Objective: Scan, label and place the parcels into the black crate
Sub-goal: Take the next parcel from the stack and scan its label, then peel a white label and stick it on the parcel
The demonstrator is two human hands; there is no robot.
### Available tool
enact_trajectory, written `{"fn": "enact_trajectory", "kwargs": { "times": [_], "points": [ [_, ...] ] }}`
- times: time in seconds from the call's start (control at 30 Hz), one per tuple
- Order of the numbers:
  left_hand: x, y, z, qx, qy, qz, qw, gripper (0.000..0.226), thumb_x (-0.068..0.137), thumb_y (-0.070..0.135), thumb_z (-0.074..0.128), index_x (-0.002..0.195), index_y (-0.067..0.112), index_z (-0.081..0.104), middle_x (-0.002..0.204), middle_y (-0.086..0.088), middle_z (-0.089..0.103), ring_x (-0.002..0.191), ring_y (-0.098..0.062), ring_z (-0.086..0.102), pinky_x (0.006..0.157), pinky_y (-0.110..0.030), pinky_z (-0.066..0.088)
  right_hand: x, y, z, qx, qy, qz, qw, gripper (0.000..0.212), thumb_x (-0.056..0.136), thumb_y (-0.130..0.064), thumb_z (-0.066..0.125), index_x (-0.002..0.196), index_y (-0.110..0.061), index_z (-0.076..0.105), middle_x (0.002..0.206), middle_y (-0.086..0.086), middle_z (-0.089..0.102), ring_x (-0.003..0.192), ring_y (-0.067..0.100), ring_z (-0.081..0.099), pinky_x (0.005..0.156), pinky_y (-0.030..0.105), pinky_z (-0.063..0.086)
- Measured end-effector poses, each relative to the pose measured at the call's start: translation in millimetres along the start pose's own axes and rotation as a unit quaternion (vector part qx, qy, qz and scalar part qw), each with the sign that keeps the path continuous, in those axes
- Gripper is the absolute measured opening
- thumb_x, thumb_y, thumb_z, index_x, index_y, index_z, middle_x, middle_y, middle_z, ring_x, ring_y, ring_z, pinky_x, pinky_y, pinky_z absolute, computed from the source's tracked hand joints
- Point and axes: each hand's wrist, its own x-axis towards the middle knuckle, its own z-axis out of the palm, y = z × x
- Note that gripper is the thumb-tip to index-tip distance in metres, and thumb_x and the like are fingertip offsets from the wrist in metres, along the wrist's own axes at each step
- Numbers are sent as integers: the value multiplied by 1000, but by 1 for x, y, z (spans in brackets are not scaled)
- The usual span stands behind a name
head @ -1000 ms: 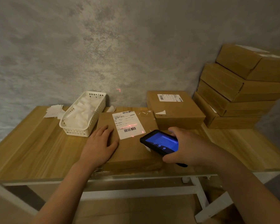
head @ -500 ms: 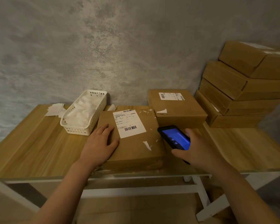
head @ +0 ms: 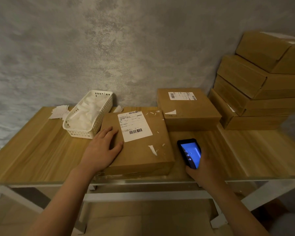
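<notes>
Parcel beside white basket holding white paper slips.

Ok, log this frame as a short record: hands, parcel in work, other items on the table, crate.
left hand: flat on the near parcel, beside its label
right hand: holds the scanner, screen lit, right of the parcel
second parcel: behind, labelled
parcel stack: far right
white basket: left of the parcel, white pieces inside
black crate: not in view
</notes>
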Motion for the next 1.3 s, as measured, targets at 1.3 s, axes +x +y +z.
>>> {"fn": "enact_trajectory", "kwargs": {
  "times": [1.3],
  "points": [
    [155, -295, -67, 79, 13, -140, 987, 46, 101, 20, 45, 146, 11, 45, 154, -12, 40, 139, -32, 40, 115, -42, 32, 51, -316, 84, -128, -126, -183, 967, 62, 95, -48, 49, 149, -24, 29, 151, -6, 35, 136, 15, 37, 108, 35, 37]
  ]
}}
